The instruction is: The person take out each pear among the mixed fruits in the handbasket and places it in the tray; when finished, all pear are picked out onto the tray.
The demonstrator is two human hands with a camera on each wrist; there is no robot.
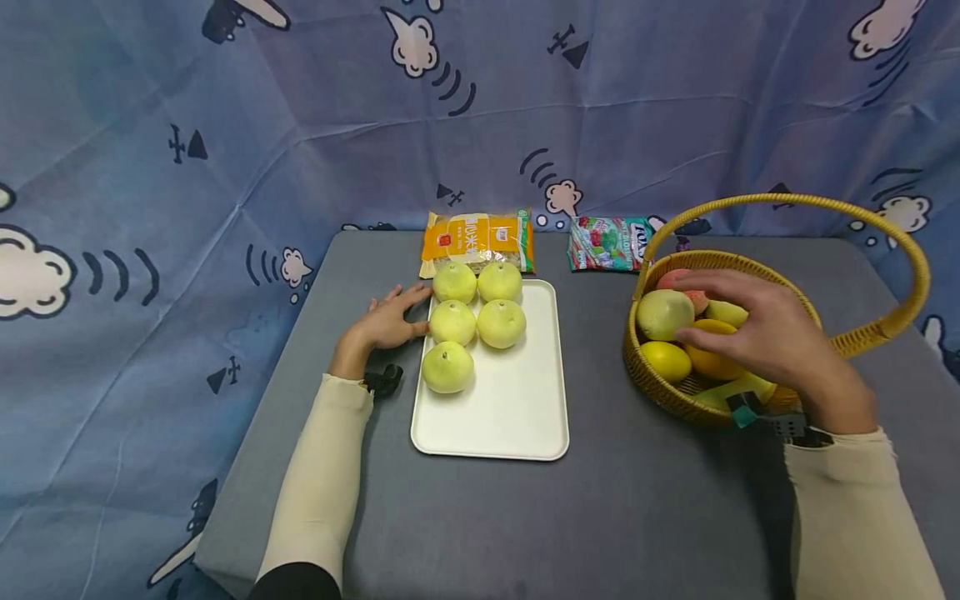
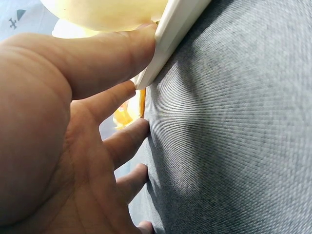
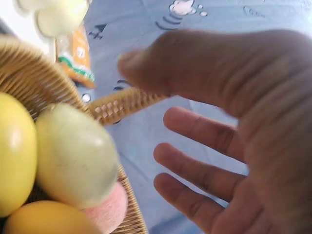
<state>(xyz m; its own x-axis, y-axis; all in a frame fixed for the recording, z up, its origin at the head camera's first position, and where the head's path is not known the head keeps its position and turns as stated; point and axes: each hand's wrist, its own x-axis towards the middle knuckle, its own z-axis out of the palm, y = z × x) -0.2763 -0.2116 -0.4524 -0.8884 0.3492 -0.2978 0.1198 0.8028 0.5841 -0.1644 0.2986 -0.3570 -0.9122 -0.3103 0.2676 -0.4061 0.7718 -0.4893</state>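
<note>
My left hand point(image 1: 393, 321) rests at the left edge of a white tray point(image 1: 517, 408), fingers extended, with thumb and index fingertips at the rim in the left wrist view. Several round, pale yellow-green fruits point(image 1: 447, 367) sit in two columns on the tray's left and far part. Over a wicker basket point(image 1: 652, 390) at the right, my right hand point(image 1: 776, 333) hovers with fingers spread and nothing between them. Inside are a pale green oval fruit point(image 3: 75, 156), a yellow lemon point(image 1: 666, 361), an orange fruit point(image 1: 708, 360) and a pink peach point(image 3: 109, 209), partly overlapped.
An orange snack packet point(image 1: 476, 237) lies behind the tray, and a teal packet point(image 1: 609, 243) lies left of the basket's far side. The basket's tall handle point(image 1: 795, 200) arches up and leans right. A blue patterned cloth point(image 1: 337, 92) hangs behind the grey table point(image 1: 585, 517).
</note>
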